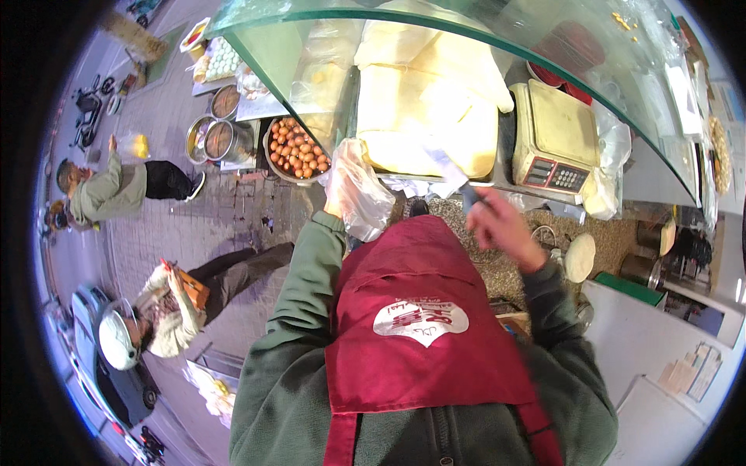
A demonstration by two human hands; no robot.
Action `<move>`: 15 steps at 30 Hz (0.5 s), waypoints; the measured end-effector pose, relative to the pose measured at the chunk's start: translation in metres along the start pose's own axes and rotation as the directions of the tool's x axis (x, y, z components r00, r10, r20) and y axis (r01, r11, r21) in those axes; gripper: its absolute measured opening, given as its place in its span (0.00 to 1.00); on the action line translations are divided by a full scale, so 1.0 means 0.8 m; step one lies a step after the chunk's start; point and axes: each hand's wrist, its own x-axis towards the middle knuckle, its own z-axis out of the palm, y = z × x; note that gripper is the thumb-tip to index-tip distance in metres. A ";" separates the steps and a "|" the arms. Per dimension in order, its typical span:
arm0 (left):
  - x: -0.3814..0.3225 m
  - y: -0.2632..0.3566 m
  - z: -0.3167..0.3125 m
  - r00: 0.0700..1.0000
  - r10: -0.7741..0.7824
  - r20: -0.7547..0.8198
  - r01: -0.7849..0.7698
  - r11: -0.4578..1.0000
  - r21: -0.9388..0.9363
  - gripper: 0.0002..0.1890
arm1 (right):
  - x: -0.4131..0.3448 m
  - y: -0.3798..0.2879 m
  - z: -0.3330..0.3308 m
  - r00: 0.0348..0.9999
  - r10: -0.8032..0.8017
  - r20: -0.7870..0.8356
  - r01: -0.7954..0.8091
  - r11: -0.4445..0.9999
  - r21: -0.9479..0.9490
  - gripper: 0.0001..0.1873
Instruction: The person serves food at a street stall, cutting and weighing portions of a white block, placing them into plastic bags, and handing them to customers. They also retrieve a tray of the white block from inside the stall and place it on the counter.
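Note:
In my right hand [502,226] is a knife with a dark handle [471,197]. Its broad blade [446,164] lies over the front edge of a large pale yellow block of food [425,122], blurred and washed out by glare. Creased pale cloth [402,43] covers the far part of the block. My left hand [334,201] grips a thin clear plastic bag [364,201] beside the block's front left corner. The bag hides most of those fingers.
A glass guard [361,14] arches above the counter. Right of the block sits a digital scale [556,140]. At left stand a pot of brown eggs [297,150] and metal pots [221,140]. One helmeted person [169,314] and another person [116,186] are on the pavement.

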 end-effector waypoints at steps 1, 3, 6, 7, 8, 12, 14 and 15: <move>0.004 0.004 -0.003 0.998 -0.002 0.064 0.003 1.000 -0.011 0.24 | 0.001 0.018 0.039 0.986 -0.164 0.014 0.162 0.982 0.097 0.23; 0.005 0.007 -0.008 1.000 -0.012 0.028 0.009 0.995 0.101 0.26 | 0.001 0.038 0.108 0.958 -0.269 -0.099 0.273 0.962 0.026 0.26; 0.009 0.013 -0.016 0.994 -0.104 -0.028 0.107 0.985 0.136 0.28 | -0.005 0.040 0.174 0.889 -0.373 -0.265 0.262 0.889 -0.375 0.28; 0.011 0.013 -0.018 0.995 -0.095 -0.009 0.095 0.987 0.132 0.28 | -0.009 0.037 0.187 0.846 -0.451 -0.284 0.294 0.840 -0.456 0.29; 0.014 0.015 -0.020 0.997 -0.079 0.012 0.077 0.989 0.128 0.28 | -0.010 0.034 0.195 0.842 -0.454 -0.293 0.269 0.822 -0.502 0.30; 0.029 0.015 -0.034 0.994 -0.073 0.079 0.062 0.990 0.127 0.27 | -0.010 0.028 0.214 0.842 -0.443 -0.309 0.210 0.796 -0.568 0.31; 0.036 0.014 -0.044 0.991 -0.091 0.099 0.082 0.992 0.092 0.26 | -0.007 0.028 0.220 0.820 -0.480 -0.312 0.224 0.770 -0.597 0.31; 0.037 0.011 -0.049 0.989 -0.099 0.108 0.091 0.993 0.078 0.26 | -0.006 0.029 0.222 0.816 -0.481 -0.321 0.218 0.769 -0.601 0.31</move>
